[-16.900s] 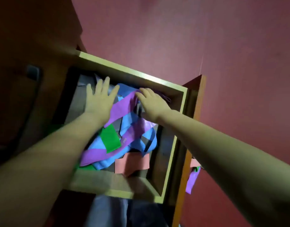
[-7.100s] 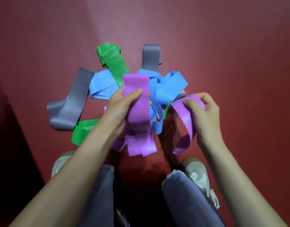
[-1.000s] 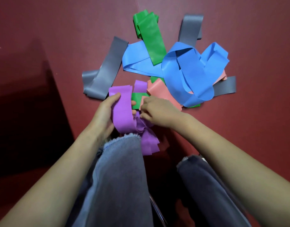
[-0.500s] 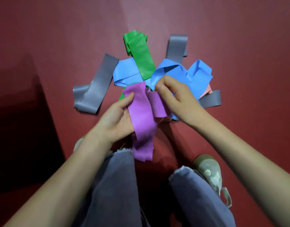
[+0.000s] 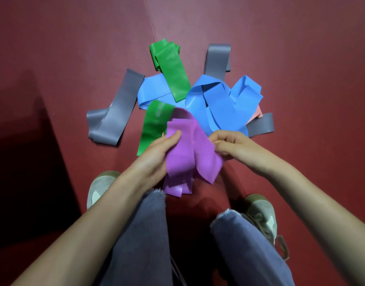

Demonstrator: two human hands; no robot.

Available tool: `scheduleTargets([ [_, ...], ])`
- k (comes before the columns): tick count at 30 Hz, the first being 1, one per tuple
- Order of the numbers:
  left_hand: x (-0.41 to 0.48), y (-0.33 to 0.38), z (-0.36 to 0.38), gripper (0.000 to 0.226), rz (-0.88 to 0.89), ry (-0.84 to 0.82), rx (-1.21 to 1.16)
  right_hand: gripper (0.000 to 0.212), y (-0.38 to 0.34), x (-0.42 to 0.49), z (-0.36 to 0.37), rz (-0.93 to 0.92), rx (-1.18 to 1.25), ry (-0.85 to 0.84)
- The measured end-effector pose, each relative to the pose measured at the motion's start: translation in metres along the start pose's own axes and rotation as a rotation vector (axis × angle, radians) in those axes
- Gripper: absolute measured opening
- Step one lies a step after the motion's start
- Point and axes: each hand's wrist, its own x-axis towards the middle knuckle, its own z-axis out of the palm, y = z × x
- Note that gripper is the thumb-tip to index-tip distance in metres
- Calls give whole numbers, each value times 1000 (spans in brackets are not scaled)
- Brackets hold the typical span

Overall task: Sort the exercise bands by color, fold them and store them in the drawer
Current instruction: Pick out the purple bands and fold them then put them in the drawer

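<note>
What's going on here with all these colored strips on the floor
A person is crouched over a pile of exercise bands on a red floor. Both the left hand and the right hand are gripping the purple bands, gathering them together. The blue bands, green bands, grey bands and a pink band lie unsorted in the heap.

Floor (image 5: 74, 48): was deep red, plain, with one thin lighter seam line.
Held bands (image 5: 190, 149): were purple, plain.
Upper folded band (image 5: 171, 69): was green, plain.
Lower band (image 5: 152, 124): was green with faint pale lettering, unreadable.
Middle bands (image 5: 222, 106): were blue.
Left band (image 5: 113, 114): was grey.
Top band (image 5: 217, 58): was grey.
Right band (image 5: 261, 124): was grey.
Band edge (image 5: 257, 115): was salmon pink.
Trousers (image 5: 144, 234): were grey-blue, frayed hems.
Shoes (image 5: 262, 211): were beige with pale patches.
</note>
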Motion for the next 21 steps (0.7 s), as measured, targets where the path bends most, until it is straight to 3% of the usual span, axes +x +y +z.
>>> scheduleTargets([
  [2,-3,0,5,18,75,-23,271,8,-3,5,-2,80,73,-36],
  [3,-5,2,9,16,107,-39,406,8,-4,8,-4,103,132,-41],
  [5,-7,6,17,19,141,-71,576,27,-7,9,-5,113,211,22],
  [9,-7,10,26,10,173,-196,672,20,-10,14,-4,76,254,153],
  [11,-8,8,25,19,159,-242,688,16,-11,20,-2,130,296,165],
  [14,-10,5,21,11,131,-256,603,11,-15,24,-1,185,430,121],
  [18,-8,5,12,20,78,-181,180,21,-16,16,-8,37,586,26],
  [21,-4,9,8,22,109,-72,52,19,-18,9,-13,-56,544,77],
])
